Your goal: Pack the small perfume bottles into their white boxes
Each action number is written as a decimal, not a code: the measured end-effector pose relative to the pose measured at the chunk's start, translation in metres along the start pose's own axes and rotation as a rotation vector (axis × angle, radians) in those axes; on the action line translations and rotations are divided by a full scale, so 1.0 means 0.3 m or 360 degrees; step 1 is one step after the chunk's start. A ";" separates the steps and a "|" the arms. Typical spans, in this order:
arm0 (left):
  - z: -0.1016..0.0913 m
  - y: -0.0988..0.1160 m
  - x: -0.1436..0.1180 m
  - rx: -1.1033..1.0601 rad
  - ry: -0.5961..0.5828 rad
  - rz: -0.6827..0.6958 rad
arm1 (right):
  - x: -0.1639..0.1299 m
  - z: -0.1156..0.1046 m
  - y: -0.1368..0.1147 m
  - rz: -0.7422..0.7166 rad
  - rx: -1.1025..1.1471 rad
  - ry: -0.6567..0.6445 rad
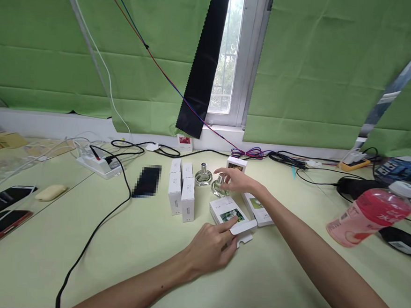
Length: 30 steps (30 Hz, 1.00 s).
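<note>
My left hand (pixel 210 247) grips the near end of a white perfume box (pixel 230 208) that lies flat with its end flap open. A green and white flower picture is printed on its upper face. Beyond the box, my right hand (pixel 238 179) has its fingers closed around the top of a clear glass perfume bottle (pixel 219 188), which stands on the table. A second glass bottle (pixel 203 175) with a silver cap stands just left of it. Another white box (pixel 258 209) lies under my right forearm, and a further box (pixel 236 163) is behind that hand.
Several white boxes (pixel 188 200) stand upright left of the bottles. A pink drink bottle (pixel 366 217) leans at the right. Black cables (pixel 96 231), a power strip (pixel 99 163) and phones (pixel 5 198) lie at the left. A small box (pixel 185 143) stands by the wall.
</note>
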<state>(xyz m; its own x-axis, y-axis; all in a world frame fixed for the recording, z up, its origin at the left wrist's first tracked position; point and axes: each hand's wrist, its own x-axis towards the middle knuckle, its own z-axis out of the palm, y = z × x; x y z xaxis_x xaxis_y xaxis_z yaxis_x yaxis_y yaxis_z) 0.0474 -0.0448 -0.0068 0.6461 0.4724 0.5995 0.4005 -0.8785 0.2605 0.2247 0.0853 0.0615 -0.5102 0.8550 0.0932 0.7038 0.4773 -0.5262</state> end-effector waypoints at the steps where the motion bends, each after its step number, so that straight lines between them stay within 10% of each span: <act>1: 0.001 0.001 0.000 0.0004 0.0001 -0.0002 | 0.000 0.000 0.000 0.0000 -0.0009 0.0005; 20: 0.001 0.011 -0.001 0.0117 0.0090 -0.0031 | -0.025 -0.031 0.000 0.0165 0.0030 0.0048; 30: -0.030 0.019 0.016 0.0075 0.0435 -0.0174 | -0.053 -0.072 -0.006 0.0199 -0.0118 0.0103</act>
<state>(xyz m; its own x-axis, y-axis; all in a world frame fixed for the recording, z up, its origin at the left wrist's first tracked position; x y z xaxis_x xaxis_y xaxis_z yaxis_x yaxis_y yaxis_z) 0.0469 -0.0484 0.0044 0.4011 0.5219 0.7528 0.4921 -0.8160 0.3034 0.2424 0.0753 0.0793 -0.3853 0.9187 0.0865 0.7955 0.3782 -0.4734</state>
